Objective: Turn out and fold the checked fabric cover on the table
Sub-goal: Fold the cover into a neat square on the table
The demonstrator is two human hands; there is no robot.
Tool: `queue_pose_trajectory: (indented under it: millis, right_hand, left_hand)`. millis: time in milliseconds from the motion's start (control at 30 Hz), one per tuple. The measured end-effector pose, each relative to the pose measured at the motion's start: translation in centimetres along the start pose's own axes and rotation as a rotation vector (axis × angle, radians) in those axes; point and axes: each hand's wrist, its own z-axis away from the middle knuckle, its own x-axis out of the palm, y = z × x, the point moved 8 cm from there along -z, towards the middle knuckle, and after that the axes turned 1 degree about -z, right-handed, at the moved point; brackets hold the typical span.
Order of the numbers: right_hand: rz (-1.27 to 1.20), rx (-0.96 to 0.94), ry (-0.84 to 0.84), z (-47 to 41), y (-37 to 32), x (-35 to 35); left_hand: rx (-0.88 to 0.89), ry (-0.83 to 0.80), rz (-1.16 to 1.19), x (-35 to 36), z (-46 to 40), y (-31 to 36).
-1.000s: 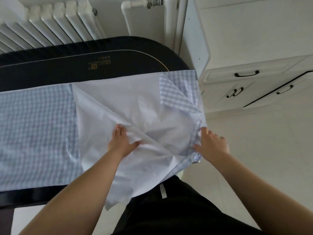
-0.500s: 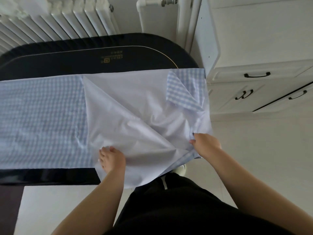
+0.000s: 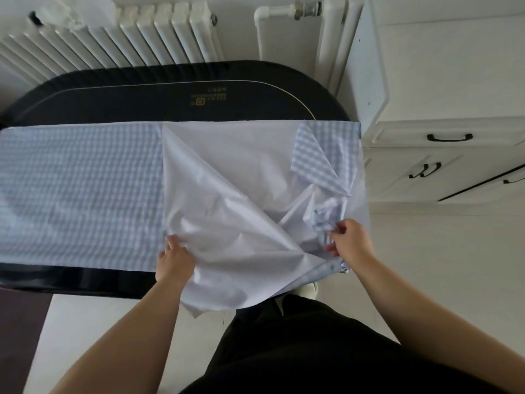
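Gripping the checked cover [image 3: 79,189]: left hand [image 3: 173,258], right hand [image 3: 348,240].

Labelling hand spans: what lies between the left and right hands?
Head view: only the checked fabric cover, its plain white side raised in a diagonal ridge. The left hand grips its near edge; the right hand pinches bunched fabric.

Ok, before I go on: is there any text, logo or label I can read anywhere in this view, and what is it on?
Gold logo with lettering on the dark table, beyond the checked fabric cover: a small square emblem with two short lines of characters, upside down to the camera and too small and blurred to read.
No other text, number or label shows on the cover, the radiator or the white cabinet.
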Motion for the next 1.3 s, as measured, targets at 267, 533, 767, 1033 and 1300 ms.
queue_pose_trajectory:
  millis: [267,533,767,1033,1300]
  right_hand:
    - [0.341,-0.766,0.021,4.8,-7.5,4.3]
    - [-0.022,-0.305,0.316,1.6,-3.5,0.2]
    - [0.234,-0.05,0.276,1.3,1.0,-3.0]
    - [-0.413,-0.222,0.117,6.2,-7.9,-1.5]
    - [0.33,-0.512,-0.397,6.4,-10.3,-5.2]
  left_hand:
    - [0.008,-0.123,-0.186,0.0,-0.7,0.8]
    - [0.01,-0.226,-0.161,0.3,-1.3,0.1]
    - [0.015,-0.233,-0.18,0.4,-1.4,0.2]
    - [0.0,-0.254,-0.194,0.6,-1.2,0.2]
    - [-0.005,-0.258,-0.172,0.6,-0.9,0.1]
